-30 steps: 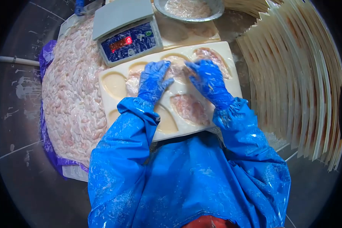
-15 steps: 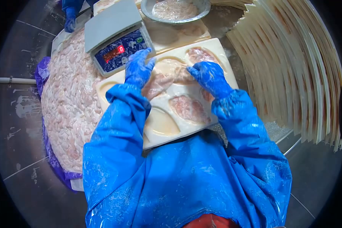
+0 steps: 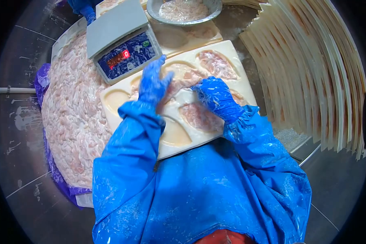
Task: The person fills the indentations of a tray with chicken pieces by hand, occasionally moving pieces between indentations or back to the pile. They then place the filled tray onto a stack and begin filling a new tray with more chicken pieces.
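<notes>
A cream moulded tray (image 3: 240, 87) with rounded hollows lies in front of me at a tilt. Across its middle stretches a piece of raw, pale pink meat (image 3: 185, 81), perhaps chicken. My right hand (image 3: 213, 96), in a blue glove, has its fingers curled onto the near right edge of that piece. My left hand (image 3: 153, 83), gloved too, is over the piece's left end with fingers and thumb spread; its palm side is partly hidden. More flattened meat (image 3: 201, 117) fills a hollow below my right hand, and another meat piece (image 3: 217, 64) fills the far right one.
A digital scale (image 3: 118, 30) with a lit red display stands behind the tray. Left is a large heap of raw meat (image 3: 71, 118) on purple plastic (image 3: 40, 83). A metal bowl (image 3: 183, 21) sits at the back. Many trays (image 3: 305, 77) stand stacked right. Another person's gloved hand (image 3: 88, 14) shows top left.
My right hand has moved down and left, and its fingers have curled further onto the meat. My left hand has shifted slightly right and down, its thumb still apart. The meat has changed shape.
</notes>
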